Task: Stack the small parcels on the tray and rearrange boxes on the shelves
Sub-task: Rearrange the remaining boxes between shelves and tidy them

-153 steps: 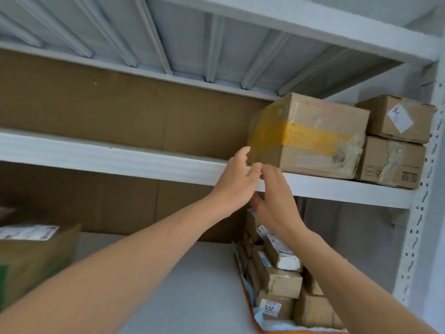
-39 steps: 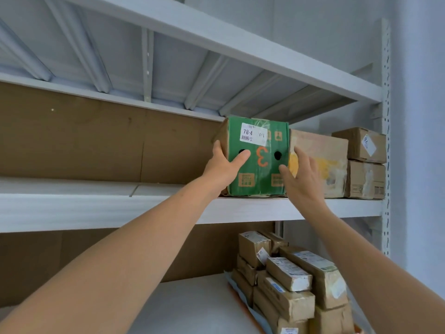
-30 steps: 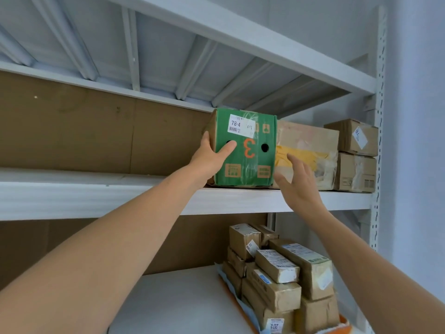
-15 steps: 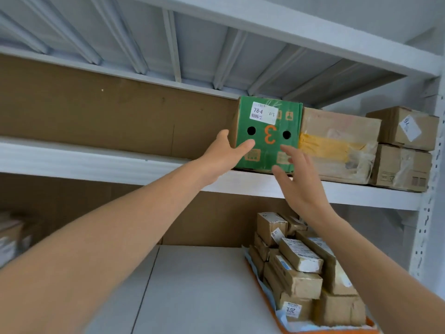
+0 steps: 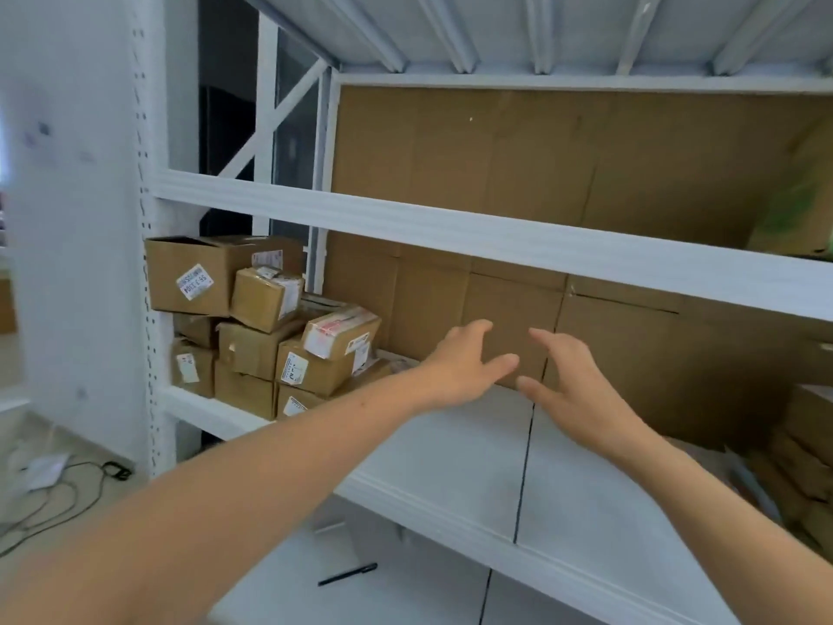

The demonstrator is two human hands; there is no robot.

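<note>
Boxes (image 5: pixel 266 327) of brown cardboard lie in a loose heap at the left end of the middle shelf (image 5: pixel 450 448), just beside the white post (image 5: pixel 151 281) with its rows of holes. The biggest box (image 5: pixel 194 275) sits on top at the left, a little tilted, with a white label on its front. Smaller ones lean on each other below it and to its right, and most of them carry white labels.

Both hands reach out over the bare part of the middle shelf, to the right of the heap, and they hold nothing. The left hand (image 5: pixel 464 363) has its fingers spread and almost straight. The right hand (image 5: pixel 572 385) is just beside it, also spread, with the fingers slightly bent. The two hands are near each other but apart. Behind them a brown cardboard sheet (image 5: pixel 586 164) lines the back of the shelves; I cannot tell if the fingers touch it.

On the upper shelf (image 5: pixel 450 227), at the right edge of the view, stands a green box (image 5: pixel 807 200), blurred. At the right end of the middle shelf there are stacked brown parcels (image 5: pixel 807 444), also blurred and cut off by the edge. A black pen (image 5: pixel 347 574) lies on the lower shelf (image 5: pixel 405 593). Dark cables (image 5: pixel 67 493) lie on the floor at the left.
</note>
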